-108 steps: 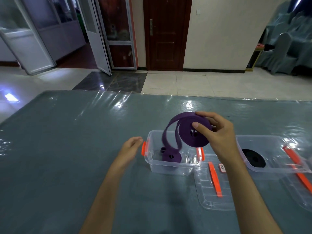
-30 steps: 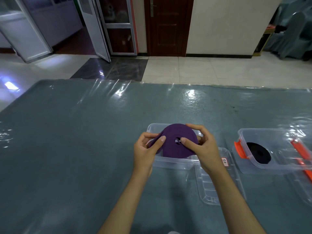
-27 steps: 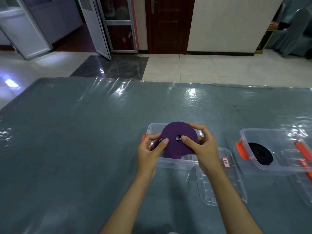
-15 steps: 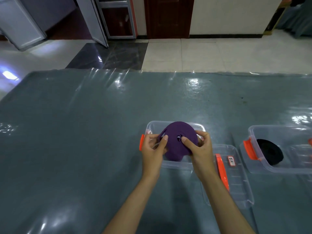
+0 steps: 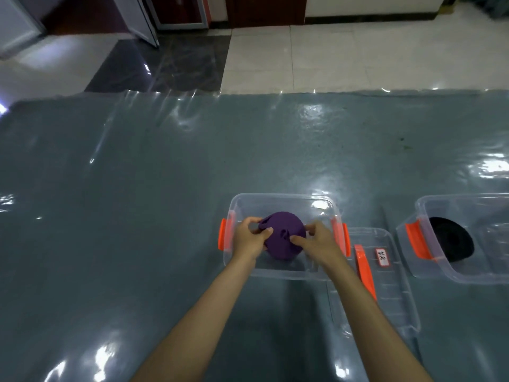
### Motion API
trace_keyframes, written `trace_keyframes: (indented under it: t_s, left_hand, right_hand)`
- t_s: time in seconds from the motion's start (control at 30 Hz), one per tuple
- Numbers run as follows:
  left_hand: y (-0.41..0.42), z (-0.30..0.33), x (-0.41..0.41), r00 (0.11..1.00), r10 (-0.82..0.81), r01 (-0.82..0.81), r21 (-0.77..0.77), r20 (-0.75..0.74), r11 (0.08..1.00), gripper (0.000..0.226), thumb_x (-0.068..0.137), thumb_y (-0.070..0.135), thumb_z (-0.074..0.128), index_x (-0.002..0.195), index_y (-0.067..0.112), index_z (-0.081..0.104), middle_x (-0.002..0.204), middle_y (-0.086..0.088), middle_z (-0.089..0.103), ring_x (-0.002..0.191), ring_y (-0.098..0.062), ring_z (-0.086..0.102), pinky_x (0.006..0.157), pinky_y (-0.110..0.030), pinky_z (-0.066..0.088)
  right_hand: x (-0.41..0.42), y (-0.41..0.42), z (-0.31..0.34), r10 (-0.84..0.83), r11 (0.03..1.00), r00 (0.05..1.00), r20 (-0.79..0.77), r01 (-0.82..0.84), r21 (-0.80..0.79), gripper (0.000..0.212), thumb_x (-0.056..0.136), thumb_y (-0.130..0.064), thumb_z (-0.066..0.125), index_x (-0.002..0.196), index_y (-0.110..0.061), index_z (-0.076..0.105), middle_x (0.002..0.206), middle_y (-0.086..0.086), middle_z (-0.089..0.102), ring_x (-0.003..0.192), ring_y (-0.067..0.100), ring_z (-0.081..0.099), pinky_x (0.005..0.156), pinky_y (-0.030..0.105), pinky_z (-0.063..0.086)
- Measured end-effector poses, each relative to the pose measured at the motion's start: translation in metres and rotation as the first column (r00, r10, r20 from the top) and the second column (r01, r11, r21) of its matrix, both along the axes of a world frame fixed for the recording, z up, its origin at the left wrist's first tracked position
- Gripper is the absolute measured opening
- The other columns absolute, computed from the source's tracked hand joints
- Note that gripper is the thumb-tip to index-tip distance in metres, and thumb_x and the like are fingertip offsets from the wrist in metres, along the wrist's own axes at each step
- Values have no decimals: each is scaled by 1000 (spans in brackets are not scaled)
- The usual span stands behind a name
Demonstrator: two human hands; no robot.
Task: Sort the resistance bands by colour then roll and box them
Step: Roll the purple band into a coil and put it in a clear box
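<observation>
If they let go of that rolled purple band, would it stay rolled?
Probably not: both hands, left hand and right hand, pinch the purple band roll, suggesting springy, floppy coils. Its round edge might roll, though the clear box would likely contain it.

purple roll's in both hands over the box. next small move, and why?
Probably lower it to the floor of the clear box and let go. The left hand and right hand both grip the rolled purple band already inside the box walls, and its lid lies off to the side.
</observation>
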State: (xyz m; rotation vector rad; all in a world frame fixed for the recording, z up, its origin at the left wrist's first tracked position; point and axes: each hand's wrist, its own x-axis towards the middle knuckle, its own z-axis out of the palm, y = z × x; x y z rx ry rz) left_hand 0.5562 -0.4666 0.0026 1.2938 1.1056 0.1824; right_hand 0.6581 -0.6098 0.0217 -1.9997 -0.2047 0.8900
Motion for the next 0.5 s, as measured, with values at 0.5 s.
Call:
trace_keyframes:
  t_s: [0.5]
  left_hand:
    - [18, -42, 32, 895, -253, 385, 352, -367, 853, 15, 94, 7, 74, 108, 9, 78, 95, -6, 76, 88, -22, 70, 70, -24, 44]
  right_hand:
    - [21, 21, -52, 175, 951, 984, -23, -175, -254, 26, 91, -18, 77, 108, 1, 71, 106, 20, 73, 91, 28, 71, 70, 31, 55]
